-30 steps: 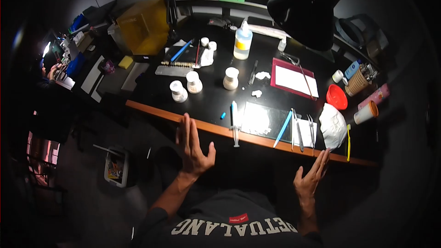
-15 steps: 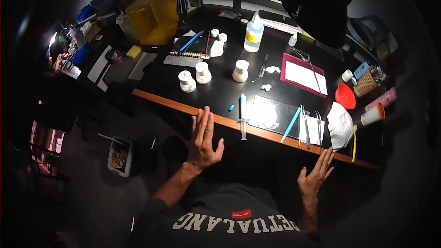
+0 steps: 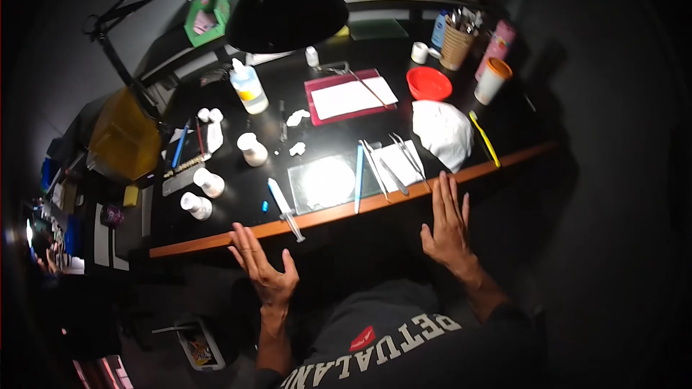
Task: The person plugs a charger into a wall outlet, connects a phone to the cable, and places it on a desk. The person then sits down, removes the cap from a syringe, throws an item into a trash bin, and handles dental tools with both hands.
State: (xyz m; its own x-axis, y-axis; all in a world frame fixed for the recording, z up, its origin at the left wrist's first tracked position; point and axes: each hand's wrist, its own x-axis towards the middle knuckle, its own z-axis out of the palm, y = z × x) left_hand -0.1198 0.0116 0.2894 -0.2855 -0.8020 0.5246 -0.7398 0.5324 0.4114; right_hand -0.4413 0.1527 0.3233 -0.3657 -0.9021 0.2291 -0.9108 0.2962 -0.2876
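Note:
My left hand (image 3: 264, 271) is open, its fingertips at the wooden front edge (image 3: 324, 214) of the black table, left of a syringe (image 3: 285, 205) that overhangs the edge. My right hand (image 3: 448, 227) is open too, fingertips at the edge just below a crumpled white cloth (image 3: 443, 133). Neither hand holds anything. Between them lie a glass slab (image 3: 328, 180), a blue stick tool (image 3: 359, 179) and metal tweezers (image 3: 411, 161) on white paper. A small blue cap (image 3: 265, 206) rests left of the syringe. A yellow toothbrush (image 3: 484, 140) is right of the cloth.
White jars (image 3: 252, 150) stand at left, a liquid bottle (image 3: 249, 86) behind. A maroon pad (image 3: 315, 101), red bowl (image 3: 429, 84) and orange-lidded cup (image 3: 493, 81) are farther back. A black lamp (image 3: 285, 11) hangs over the table. Another person's hands (image 3: 52, 256) show far left.
The camera view has swung to the right and tilted, so the table appears rotated. Both hands remain open at the table's front edge, and the objects keep their places.

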